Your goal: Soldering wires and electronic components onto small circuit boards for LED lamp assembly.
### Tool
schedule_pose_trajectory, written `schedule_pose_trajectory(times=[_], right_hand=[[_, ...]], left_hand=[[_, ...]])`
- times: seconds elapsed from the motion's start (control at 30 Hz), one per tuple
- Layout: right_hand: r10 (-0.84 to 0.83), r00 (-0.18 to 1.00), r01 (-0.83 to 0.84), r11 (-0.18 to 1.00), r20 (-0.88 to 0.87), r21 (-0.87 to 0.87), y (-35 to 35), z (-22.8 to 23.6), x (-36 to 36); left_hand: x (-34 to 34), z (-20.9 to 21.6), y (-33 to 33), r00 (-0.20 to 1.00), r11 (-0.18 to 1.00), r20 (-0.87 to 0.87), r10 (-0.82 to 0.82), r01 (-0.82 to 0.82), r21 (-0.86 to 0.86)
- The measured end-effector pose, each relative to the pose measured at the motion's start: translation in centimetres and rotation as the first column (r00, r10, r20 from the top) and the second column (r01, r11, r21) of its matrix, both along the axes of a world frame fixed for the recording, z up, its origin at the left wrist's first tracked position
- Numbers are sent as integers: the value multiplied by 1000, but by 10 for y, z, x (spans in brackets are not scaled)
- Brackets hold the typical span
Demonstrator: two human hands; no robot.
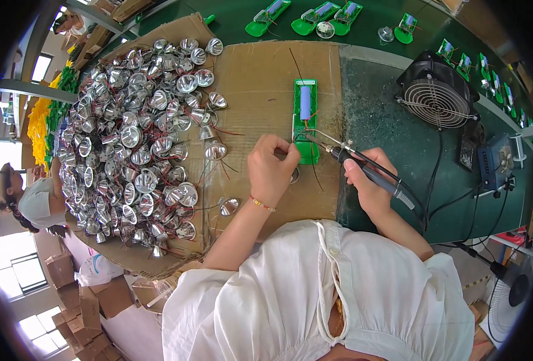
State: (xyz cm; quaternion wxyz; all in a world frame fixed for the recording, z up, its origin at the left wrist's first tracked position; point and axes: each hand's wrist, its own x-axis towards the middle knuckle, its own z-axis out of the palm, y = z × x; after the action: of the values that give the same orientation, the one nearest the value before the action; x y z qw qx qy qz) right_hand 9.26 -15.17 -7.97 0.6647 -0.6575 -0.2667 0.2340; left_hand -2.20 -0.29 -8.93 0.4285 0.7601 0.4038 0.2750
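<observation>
My right hand [370, 191] grips a soldering iron [386, 183] with a thin metal feed tube alongside it; its tip reaches the wiring in a green plastic housing [308, 156]. The housing lies on the cardboard, with a purple cylindrical battery [305, 103] in its upper half and thin red and dark wires around it. My left hand [271, 167] is pinched closed at the housing's lower left edge; what sits between its fingertips is hidden. Under that hand, part of a round reflector [294, 175] shows.
A large heap of silver reflectors with wires [131, 138] covers the left side. A black fan with a round grille [438, 101] and a blue box [496, 161] with cables stand right. More green housings [268, 18] line the far side. Another person [32, 195] is at far left.
</observation>
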Motion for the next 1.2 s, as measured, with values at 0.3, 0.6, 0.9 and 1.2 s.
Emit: schedule_pose_trajectory(times=[0.3,0.6,0.9,1.2], right_hand=[[-9,998,10,1000,-56,18,1,1,-1],[-61,990,64,998,-125,26,0,5,-3],[-10,996,11,1000,-90,4,-3,0,-3],[-35,991,40,999,-129,32,-10,5,0]], left_hand=[[2,0,-1,1000,996,23,-8,5,93],[3,0,-3,999,988,45,-12,5,155],[1,-3,-2,999,983,23,-28,23,182],[-9,4,1,988,995,157,-10,26,-98]])
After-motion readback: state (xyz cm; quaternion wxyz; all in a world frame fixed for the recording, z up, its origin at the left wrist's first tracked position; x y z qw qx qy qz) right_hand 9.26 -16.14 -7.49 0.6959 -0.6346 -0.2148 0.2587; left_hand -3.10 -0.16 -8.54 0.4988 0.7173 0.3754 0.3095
